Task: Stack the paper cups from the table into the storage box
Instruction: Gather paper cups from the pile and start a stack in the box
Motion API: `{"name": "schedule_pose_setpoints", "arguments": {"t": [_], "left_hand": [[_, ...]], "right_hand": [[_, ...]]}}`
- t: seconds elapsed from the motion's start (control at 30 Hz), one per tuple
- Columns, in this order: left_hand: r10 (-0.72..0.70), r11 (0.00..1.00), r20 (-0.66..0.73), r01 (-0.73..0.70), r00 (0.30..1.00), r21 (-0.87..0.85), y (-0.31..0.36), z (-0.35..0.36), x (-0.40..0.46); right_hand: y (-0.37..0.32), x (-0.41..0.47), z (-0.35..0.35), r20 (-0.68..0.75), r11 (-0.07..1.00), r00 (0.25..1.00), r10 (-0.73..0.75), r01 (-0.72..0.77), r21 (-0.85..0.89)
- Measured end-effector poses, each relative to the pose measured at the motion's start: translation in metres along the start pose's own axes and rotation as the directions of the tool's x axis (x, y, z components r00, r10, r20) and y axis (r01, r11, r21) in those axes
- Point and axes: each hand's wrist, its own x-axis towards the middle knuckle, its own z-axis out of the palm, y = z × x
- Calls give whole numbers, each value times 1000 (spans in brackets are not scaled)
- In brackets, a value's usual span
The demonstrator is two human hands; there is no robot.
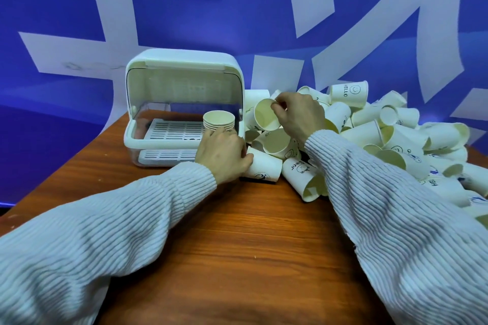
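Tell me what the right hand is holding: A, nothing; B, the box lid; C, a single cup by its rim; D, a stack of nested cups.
C: the right hand pinches the rim of one cup, tilted open toward the camera; the stack is in the left hand.

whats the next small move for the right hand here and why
Probably bring the single cup pinched by the right hand over and nest it into the stack of cups that the left hand holds upright, open end up, before the open storage box.
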Motion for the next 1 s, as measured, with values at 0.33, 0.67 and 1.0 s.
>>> {"name": "schedule_pose_setpoints", "arguments": {"t": [0.33,0.67,1.0], "left_hand": [[-206,777,-186,45,961,-628,-17,-46,-3],[-503,729,-441,91,743,-678,-93,-80,8],[-397,821,-498,55,771,-569,-100,-73,6]], "right_hand": [[-13,10,-16,-111,902,976,186,-125,414],[-56,13,-14,-206,750,972,116,51,660],[-89,17,16,-48,901,999,25,-2,434]]}}
